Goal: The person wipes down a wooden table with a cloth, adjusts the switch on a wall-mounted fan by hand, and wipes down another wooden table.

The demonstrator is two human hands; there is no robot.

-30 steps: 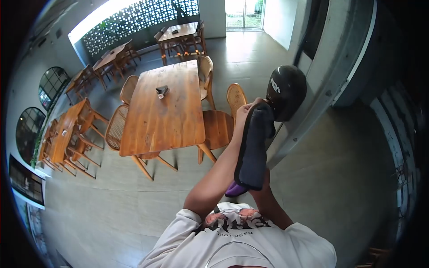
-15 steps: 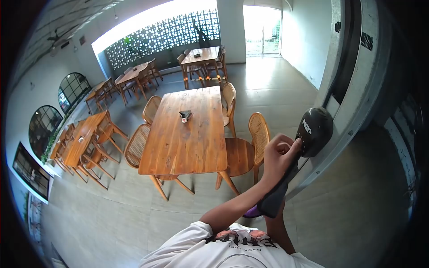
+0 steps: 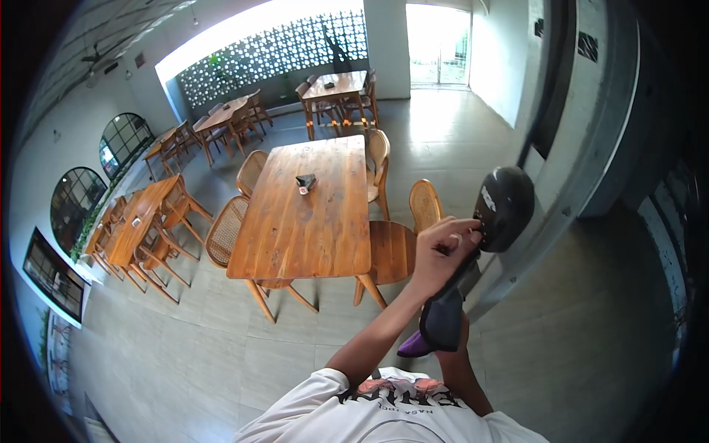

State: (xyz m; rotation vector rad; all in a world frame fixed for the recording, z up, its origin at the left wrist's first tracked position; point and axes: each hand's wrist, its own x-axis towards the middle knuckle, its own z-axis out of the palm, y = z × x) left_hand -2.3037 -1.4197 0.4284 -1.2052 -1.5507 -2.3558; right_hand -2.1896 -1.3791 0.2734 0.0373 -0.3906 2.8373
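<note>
Head | left hand (image 3: 443, 255) at black rounded object (image 3: 509, 210) | dark pad (image 3: 443, 323) below

White tee (image 3: 340, 422), loose short sleeves (image 3: 316, 389), chunky black-and-reddish print (image 3: 399, 396) up front, plus some smaller dark lettering (image 3: 432, 412) beside it.
</note>
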